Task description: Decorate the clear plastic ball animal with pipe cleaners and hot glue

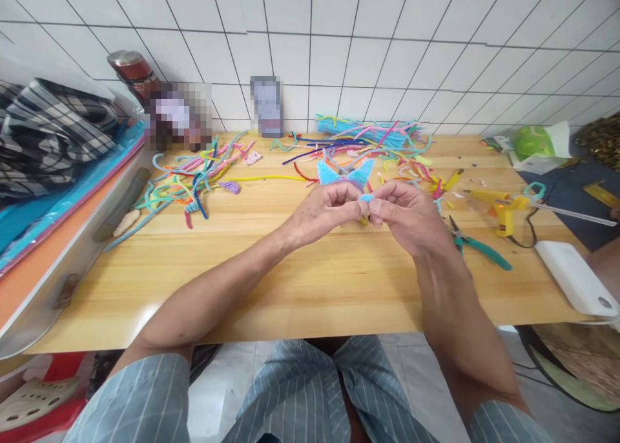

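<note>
My left hand (325,210) and my right hand (404,216) meet above the middle of the wooden table (271,268), fingers pinched together. Between their fingertips sits a small light-blue pipe-cleaner piece (367,198), with a bit of yellow showing below it. Just behind the hands lies a light-blue pipe-cleaner figure (345,172) with two pointed wings and a purple middle. Both hands are closed on the small piece.
Loose coloured pipe cleaners (194,178) are strewn at the left and along the back (368,136). Green-handled pliers (479,246), a yellow glue gun (501,209) and a white power bank (574,276) lie to the right. A case with folded checked cloth (53,133) stands at the left.
</note>
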`<state>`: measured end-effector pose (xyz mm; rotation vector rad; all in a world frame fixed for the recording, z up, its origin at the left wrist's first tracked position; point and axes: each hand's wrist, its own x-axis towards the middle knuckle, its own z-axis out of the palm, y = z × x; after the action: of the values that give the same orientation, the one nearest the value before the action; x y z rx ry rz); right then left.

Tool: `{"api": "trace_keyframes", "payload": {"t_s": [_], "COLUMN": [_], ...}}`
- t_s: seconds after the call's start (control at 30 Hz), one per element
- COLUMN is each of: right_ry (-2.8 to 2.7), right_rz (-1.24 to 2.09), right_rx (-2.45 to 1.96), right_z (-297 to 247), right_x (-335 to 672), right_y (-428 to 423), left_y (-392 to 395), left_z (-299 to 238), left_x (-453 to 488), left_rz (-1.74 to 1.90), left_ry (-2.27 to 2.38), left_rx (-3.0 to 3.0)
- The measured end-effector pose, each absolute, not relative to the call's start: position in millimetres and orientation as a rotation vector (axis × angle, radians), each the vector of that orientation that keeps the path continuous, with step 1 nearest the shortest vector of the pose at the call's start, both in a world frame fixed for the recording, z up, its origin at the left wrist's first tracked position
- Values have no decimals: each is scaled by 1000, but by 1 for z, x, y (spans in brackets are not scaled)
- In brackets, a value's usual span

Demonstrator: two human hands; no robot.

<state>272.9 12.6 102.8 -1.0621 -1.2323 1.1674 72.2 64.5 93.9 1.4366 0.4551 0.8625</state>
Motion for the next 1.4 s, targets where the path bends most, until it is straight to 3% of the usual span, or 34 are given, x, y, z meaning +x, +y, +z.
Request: {"api": "trace_keyframes", "payload": {"t_s": [0.27, 0.53, 0.83, 1.17, 1.4], "right_ry": [-1149, -1108, -1144, -1127, -1201], "right_rz": [1258, 1136, 1072, 1277, 1124], "right_rx": [-1037, -1006, -1042, -882, -829], "right_z": [103, 99, 100, 99, 89], "right_x": [272, 260, 270, 272, 261], "right_y": [13, 13, 14, 14, 14], "left_y": [61, 32, 55, 44, 32], "left_z": [92, 70, 82, 78, 78], "left_x": [77, 98, 84, 91, 95], "left_rz": [1000, 1218, 993, 1113, 1230], "left_ry": [499, 560, 492, 513, 543], "left_rx": [1385, 1131, 1267, 1162, 1145]}}
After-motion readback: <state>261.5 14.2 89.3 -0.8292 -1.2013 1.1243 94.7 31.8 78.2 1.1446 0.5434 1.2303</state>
